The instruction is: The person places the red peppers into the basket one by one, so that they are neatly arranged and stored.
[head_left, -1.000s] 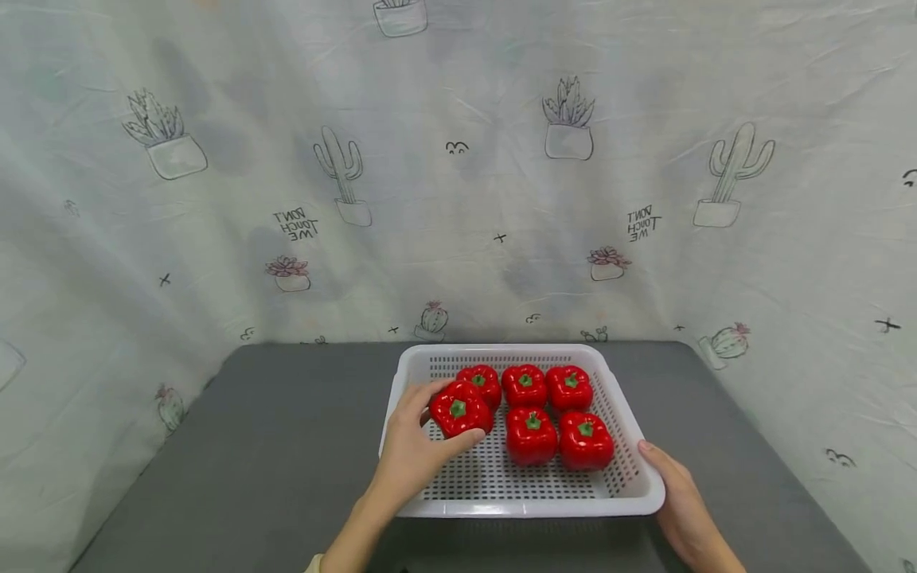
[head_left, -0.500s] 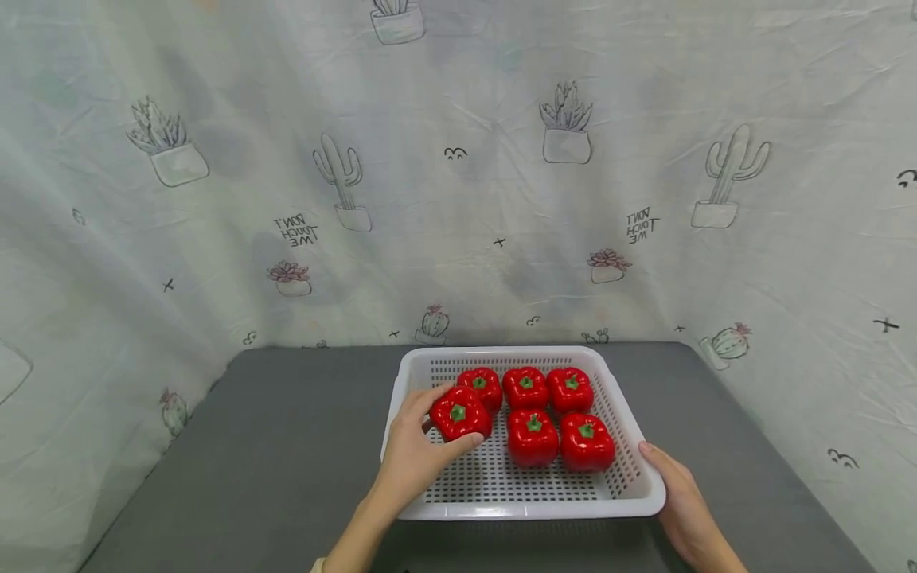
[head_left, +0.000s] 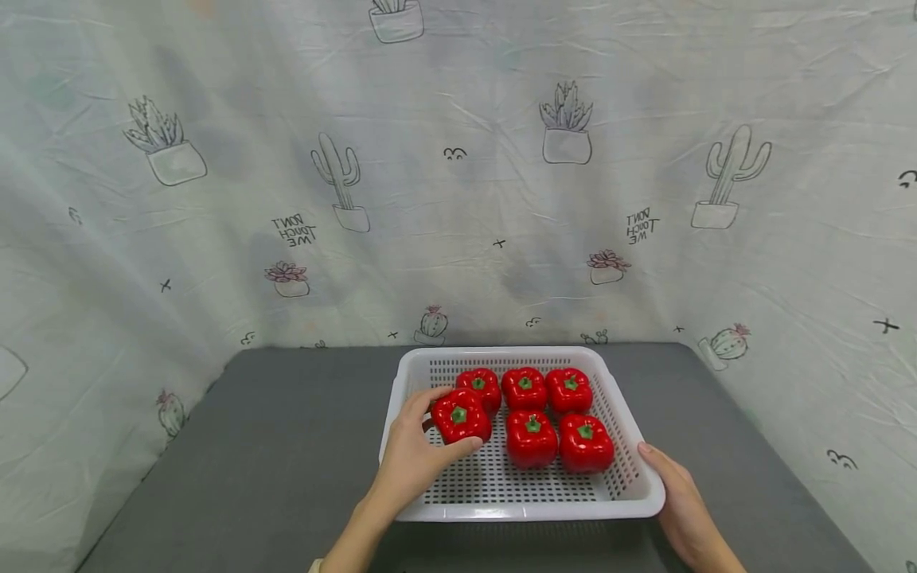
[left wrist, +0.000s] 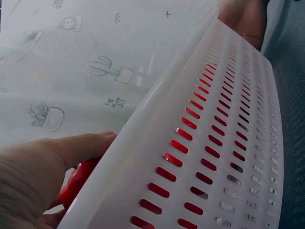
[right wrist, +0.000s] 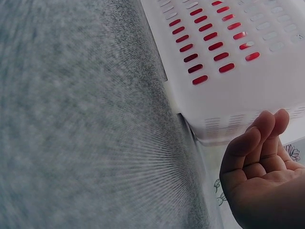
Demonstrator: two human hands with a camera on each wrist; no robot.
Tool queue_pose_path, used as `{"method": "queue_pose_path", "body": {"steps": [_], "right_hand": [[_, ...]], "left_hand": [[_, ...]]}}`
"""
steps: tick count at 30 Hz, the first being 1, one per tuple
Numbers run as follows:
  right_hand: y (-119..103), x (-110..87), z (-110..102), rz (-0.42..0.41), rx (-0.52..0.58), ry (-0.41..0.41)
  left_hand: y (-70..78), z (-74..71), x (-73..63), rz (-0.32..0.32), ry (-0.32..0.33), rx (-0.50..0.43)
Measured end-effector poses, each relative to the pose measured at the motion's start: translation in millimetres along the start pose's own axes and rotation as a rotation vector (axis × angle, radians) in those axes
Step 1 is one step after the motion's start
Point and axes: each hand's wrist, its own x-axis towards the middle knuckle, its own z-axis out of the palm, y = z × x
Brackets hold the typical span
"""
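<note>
My left hand (head_left: 417, 454) holds a glossy red bell pepper (head_left: 461, 415) with a green stem, thumb on its near side and fingers round its far side. It sits at the left of a white perforated plastic basket (head_left: 523, 511). In the left wrist view, the basket's near wall hides most of that bell pepper (left wrist: 78, 183). Three more peppers (head_left: 524, 388) stand in a back row and two (head_left: 586, 442) in front of them. At the basket's right rim, my right hand (head_left: 680, 501) grips the edge; the right wrist view shows its curled fingers (right wrist: 252, 143) against the outer wall.
The basket rests on a dark grey table (head_left: 301, 446). Behind and along both sides hangs a pale cloth (head_left: 458, 199) printed with cacti and potted plants. Inside the basket, bare perforated floor (head_left: 494, 481) shows at the front.
The left hand and its bell pepper have shifted very slightly lower in the head view, along with the whole scene. Both hands keep their hold.
</note>
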Motion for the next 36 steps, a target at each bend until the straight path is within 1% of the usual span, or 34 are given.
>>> {"method": "queue_pose_path", "body": {"steps": [4,12,15,18,21,25,27,30,36], "right_hand": [[0,-1.4,1,-0.002,0.000,0.001],[-1,-3.1,0,-0.032,0.014,0.001],[-1,-2.0,0,-0.035,0.008,0.001],[0,-0.8,1,-0.031,0.010,-0.002],[0,-0.8,2,-0.035,0.025,-0.003],[-1,-1.5,1,-0.048,0.033,0.014],[-2,-1.5,0,-0.048,0.027,0.017],[-2,-0.8,0,-0.044,0.017,0.007],[0,-0.3,0,-0.019,0.014,0.001]], "left_hand": [[0.9,-0.8,-1.0,-0.008,0.002,0.007],[5.1,-2.2,-1.8,-0.008,0.010,-0.010],[4.6,-2.4,-1.9,-0.001,0.005,-0.006],[4.0,-2.9,-3.5,-0.011,-0.005,-0.007],[3.4,-2.9,-4.0,-0.011,-0.028,-0.002],[2.9,-1.3,-0.1,0.028,-0.094,0.031],[3.0,-0.5,2.5,0.037,-0.125,0.044],[3.1,0.6,5.8,0.017,-0.144,0.063],[0.0,3.2,11.2,-0.049,-0.165,0.082]]}}
